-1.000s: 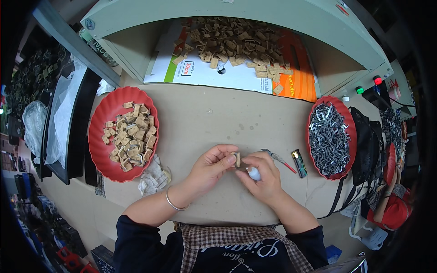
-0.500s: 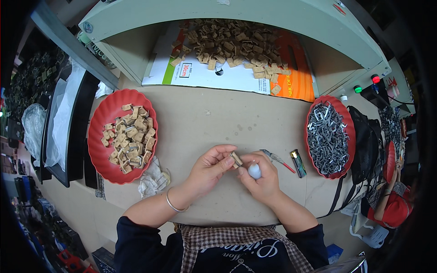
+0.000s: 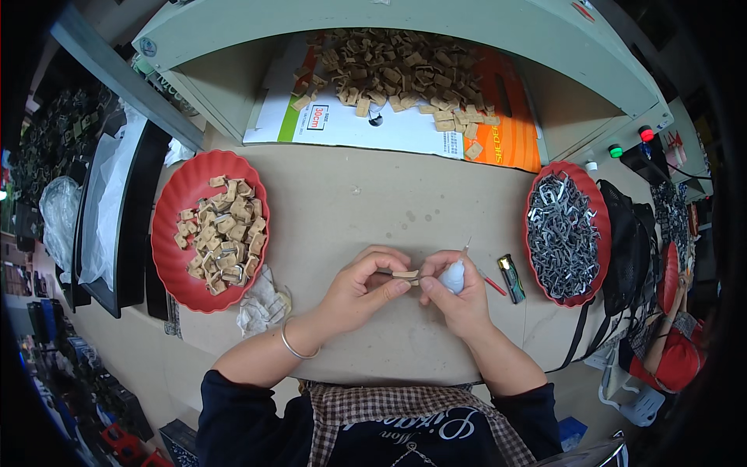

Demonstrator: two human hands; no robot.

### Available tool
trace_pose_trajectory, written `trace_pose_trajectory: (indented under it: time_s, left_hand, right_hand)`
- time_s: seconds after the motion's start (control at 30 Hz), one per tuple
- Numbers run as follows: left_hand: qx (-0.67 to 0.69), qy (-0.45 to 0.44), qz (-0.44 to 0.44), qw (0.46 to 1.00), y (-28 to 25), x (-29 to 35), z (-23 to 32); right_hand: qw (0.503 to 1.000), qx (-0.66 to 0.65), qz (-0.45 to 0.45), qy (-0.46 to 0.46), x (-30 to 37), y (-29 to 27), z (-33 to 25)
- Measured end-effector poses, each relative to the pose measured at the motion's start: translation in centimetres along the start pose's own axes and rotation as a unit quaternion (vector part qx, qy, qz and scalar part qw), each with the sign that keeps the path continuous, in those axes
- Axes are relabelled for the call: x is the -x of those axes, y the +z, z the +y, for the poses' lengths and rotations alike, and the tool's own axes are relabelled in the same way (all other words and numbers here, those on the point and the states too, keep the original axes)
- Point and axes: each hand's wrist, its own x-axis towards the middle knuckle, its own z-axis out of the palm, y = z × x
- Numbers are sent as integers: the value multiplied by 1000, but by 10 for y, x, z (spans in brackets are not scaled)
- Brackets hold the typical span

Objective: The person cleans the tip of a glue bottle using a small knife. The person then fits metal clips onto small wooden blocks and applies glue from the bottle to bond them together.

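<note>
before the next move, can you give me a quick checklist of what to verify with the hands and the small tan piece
1. Tan piece pinched between the fingertips of the left hand: ok.
2. Right hand wrapped around the small white tool, thin tip pointing up: ok.
3. Tool tip seated on the piece: cannot tell, the fingers hide the contact.
4. Red bowl of tan pieces on the left side of the table: ok.
5. Red bowl of metal clips on the right side: ok.
6. Lighter and red stick lying apart from the hands: ok.
</note>
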Motion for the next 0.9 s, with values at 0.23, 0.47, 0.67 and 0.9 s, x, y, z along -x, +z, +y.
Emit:
trace_pose_trajectory:
  time_s: [0.23,0.47,0.67,0.9]
  left_hand:
    - [-209,42,-31,977,1,1,11]
    - [-424,217,4,880,2,0,11]
    - [-420,222,6,880,1,0,8]
    - [-404,228,-6,886,1,-2,8]
  right_hand:
    - [999,17,-11,46,-2,-2,2]
    - [998,29,-22,50,-1,0,0]
    - [996,49,-44,61,-3,-1,0]
    - [992,105,-70,17,-4,-4,-6]
